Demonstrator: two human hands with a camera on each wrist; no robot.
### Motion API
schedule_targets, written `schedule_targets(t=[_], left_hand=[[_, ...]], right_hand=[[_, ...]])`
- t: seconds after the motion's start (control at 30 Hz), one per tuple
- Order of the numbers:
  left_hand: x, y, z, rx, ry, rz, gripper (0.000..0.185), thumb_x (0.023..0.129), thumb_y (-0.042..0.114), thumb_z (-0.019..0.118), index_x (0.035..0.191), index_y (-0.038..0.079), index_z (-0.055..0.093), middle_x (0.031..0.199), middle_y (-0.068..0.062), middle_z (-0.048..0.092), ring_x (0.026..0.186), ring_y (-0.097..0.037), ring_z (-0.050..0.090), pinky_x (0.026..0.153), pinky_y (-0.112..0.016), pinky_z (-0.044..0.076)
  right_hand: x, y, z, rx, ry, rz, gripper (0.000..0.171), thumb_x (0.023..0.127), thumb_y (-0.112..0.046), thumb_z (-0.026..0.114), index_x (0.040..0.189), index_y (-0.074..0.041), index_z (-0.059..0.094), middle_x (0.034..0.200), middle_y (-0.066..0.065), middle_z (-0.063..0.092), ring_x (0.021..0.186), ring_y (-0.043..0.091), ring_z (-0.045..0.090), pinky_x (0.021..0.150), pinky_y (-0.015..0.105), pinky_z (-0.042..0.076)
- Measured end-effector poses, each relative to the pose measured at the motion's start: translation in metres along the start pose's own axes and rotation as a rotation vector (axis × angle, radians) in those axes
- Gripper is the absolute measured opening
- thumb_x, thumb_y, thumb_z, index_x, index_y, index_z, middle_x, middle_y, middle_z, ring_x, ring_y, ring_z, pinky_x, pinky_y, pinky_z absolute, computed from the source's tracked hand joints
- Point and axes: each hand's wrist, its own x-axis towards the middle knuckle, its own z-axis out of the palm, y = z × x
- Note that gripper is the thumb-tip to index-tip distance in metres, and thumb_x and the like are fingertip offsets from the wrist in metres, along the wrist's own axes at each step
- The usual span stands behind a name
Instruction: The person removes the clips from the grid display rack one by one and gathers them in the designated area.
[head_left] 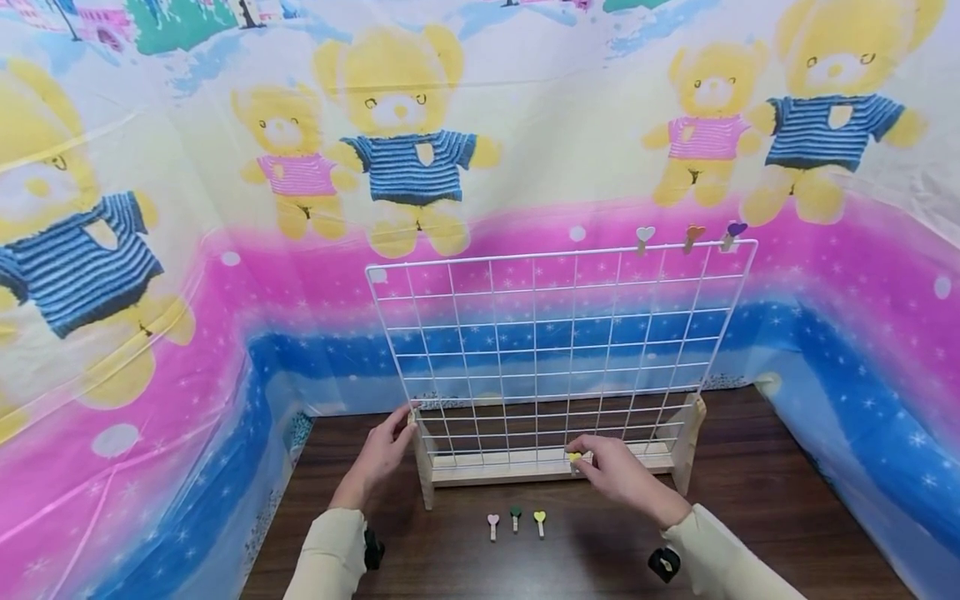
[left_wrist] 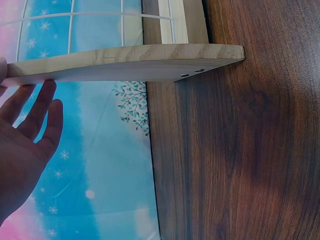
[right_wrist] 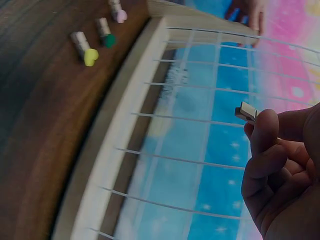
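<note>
Only the head view shows the yellow heart peg (head_left: 575, 457) the right hand (head_left: 617, 475) pinches; left hand (head_left: 382, 454) lies open.

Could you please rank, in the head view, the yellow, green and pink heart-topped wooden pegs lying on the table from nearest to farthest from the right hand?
From the right hand:
1. Yellow heart-topped wooden peg, rightmost of the row.
2. Green heart-topped wooden peg, middle.
3. Pink heart-topped wooden peg, leftmost.

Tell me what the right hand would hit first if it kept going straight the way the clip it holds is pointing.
Most likely the white wire grid. The right hand pinches a small wooden clip whose tip aims at the lower wires just above the wooden base. Depth is unclear, so it might slip between wires.
</note>
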Motion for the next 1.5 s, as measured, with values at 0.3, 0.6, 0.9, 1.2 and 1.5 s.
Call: schedule_targets(t=[0.3,0.6,0.9,1.2,1.5], left_hand=[[-0.002,0.001,0.0,-0.008,-0.002,-0.013,0.043,0.101,0.02,0.047,0.144,0.018,0.042,0.132,-0.018,0.052,0.116,-0.03,0.052,0.09,-0.049,0.045],[-0.001,0.002,0.0,-0.01,-0.007,-0.023,0.044,0.101,0.021,0.047,0.145,0.019,0.041,0.133,-0.017,0.051,0.117,-0.03,0.051,0.091,-0.05,0.044],[-0.001,0.002,0.0,-0.007,-0.011,-0.023,0.044,0.101,0.021,0.047,0.145,0.019,0.041,0.134,-0.017,0.05,0.118,-0.03,0.05,0.092,-0.05,0.043],[0.0,0.002,-0.001,-0.012,-0.011,-0.027,0.043,0.101,0.02,0.047,0.144,0.02,0.042,0.135,-0.017,0.05,0.12,-0.03,0.049,0.093,-0.049,0.043],[0.0,0.002,-0.001,-0.014,-0.008,-0.017,0.043,0.101,0.019,0.048,0.143,0.02,0.042,0.134,-0.018,0.05,0.12,-0.031,0.05,0.093,-0.05,0.043]], right_hand=[[-0.006,0.029,0.038,-0.011,-0.021,-0.059,0.009,0.086,-0.002,0.065,0.093,-0.007,0.068,0.091,0.0,0.065,0.081,0.012,0.062,0.07,0.029,0.052],[-0.013,0.044,0.065,0.022,-0.105,-0.003,0.01,0.083,0.0,0.066,0.093,-0.002,0.068,0.09,0.002,0.065,0.074,0.01,0.06,0.064,0.028,0.049],[-0.016,0.056,0.085,0.053,-0.13,0.083,0.01,0.083,-0.005,0.067,0.092,-0.006,0.066,0.082,-0.001,0.064,0.074,0.01,0.058,0.064,0.029,0.048],[-0.012,0.063,0.099,0.082,-0.18,0.172,0.008,0.084,-0.004,0.066,0.091,-0.007,0.065,0.084,0.0,0.064,0.07,0.009,0.058,0.059,0.026,0.048],[-0.012,0.069,0.108,0.036,-0.168,0.177,0.006,0.082,-0.004,0.067,0.087,-0.007,0.067,0.079,-0.004,0.06,0.069,0.01,0.052,0.061,0.031,0.044]])
